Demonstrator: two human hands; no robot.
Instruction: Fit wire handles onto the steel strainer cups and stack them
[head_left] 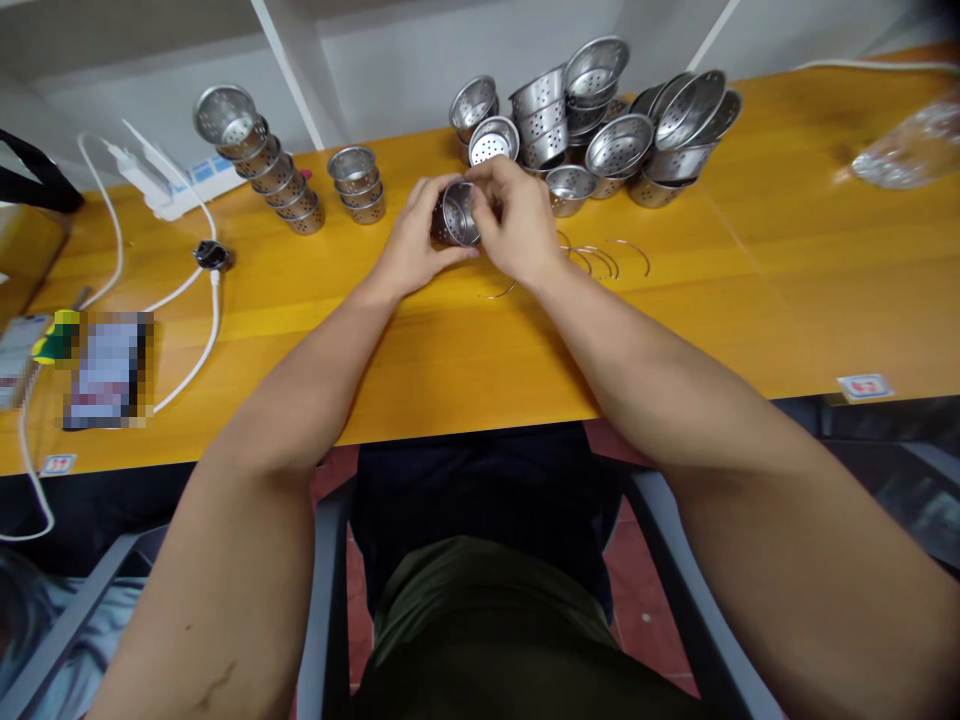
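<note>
"Holding what?"
"One perforated cup [458,214] over the table [465,365] — left hand [414,235] around it, right hand [519,212] gripping its rim."
"And leftward?"
"Two — a three-cup stack [359,186] and a roughly five-cup tower [274,178]."

Bare arms [277,400] outstretched, left grip [411,238] cupped beside bent-fingered right grip [523,218].

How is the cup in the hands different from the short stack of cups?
The cup is held by the left hand and right hand; the short stack stands on the table. The cup is tipped, its mouth toward the right hand; the short stack's top opens upward. Both are shiny metal with little holes.
</note>
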